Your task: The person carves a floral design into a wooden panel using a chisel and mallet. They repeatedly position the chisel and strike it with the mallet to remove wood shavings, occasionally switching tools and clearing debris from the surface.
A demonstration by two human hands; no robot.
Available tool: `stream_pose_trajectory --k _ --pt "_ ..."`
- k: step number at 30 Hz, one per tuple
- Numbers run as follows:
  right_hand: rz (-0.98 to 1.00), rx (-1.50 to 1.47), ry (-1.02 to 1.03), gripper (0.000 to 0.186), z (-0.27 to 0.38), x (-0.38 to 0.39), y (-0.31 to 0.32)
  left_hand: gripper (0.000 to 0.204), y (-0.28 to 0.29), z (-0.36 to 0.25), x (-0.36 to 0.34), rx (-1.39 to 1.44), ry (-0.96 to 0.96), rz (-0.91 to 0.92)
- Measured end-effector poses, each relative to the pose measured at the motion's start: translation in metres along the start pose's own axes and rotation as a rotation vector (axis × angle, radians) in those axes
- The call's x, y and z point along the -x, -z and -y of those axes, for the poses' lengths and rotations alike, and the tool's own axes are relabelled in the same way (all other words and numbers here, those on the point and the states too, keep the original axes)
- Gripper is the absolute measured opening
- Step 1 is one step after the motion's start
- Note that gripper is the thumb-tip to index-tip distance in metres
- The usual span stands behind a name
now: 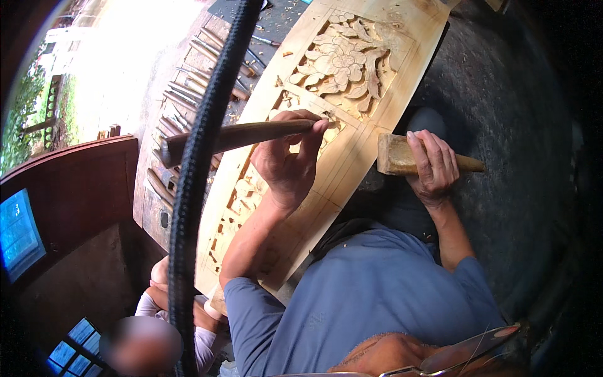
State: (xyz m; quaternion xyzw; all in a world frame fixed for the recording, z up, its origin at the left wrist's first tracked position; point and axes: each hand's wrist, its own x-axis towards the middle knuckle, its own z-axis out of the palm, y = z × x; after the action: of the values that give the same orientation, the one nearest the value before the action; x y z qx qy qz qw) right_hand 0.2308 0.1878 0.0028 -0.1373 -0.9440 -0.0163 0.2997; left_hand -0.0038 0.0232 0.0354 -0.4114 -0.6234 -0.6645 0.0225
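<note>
My left hand (286,166) is closed round the narrow end of a dark wooden-handled carving chisel (251,133). The thick butt of its handle points left, and I cannot make out the blade behind my fingers. Beneath that hand lies a long pale wooden board (342,166) with pencil lines and recessed carving. A flower with leaves (339,60) stands out in relief in the far panel; the nearer panels show rougher cut shapes. Right of the board, my right hand (434,163) grips a wooden mallet (394,156), its block head toward the board and apart from the chisel.
Several carving tools (188,85) lie in a row on the worn bench (147,188) left of the board, among wood chips. A black braided cable (204,157) hangs across the view. Another person (204,345) sits at the lower left, near the board's near end.
</note>
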Motion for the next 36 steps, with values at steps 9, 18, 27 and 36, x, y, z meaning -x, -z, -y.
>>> stream_pose_trajectory --k 9,18,27,36 --pt "0.005 -0.020 -0.005 0.043 0.001 -0.002 0.002 0.023 -0.012 0.009 0.010 0.102 0.136 -0.014" --pt "0.008 -0.001 0.006 0.044 0.000 -0.002 0.002 0.021 -0.012 0.015 0.012 0.112 0.149 0.024" --pt "0.002 0.009 0.010 0.049 0.001 0.001 -0.001 0.020 -0.016 0.011 0.009 0.086 0.187 0.021" --pt "-0.008 -0.004 0.001 0.045 -0.002 0.002 -0.002 0.026 -0.014 0.008 0.006 -0.092 0.154 0.106"
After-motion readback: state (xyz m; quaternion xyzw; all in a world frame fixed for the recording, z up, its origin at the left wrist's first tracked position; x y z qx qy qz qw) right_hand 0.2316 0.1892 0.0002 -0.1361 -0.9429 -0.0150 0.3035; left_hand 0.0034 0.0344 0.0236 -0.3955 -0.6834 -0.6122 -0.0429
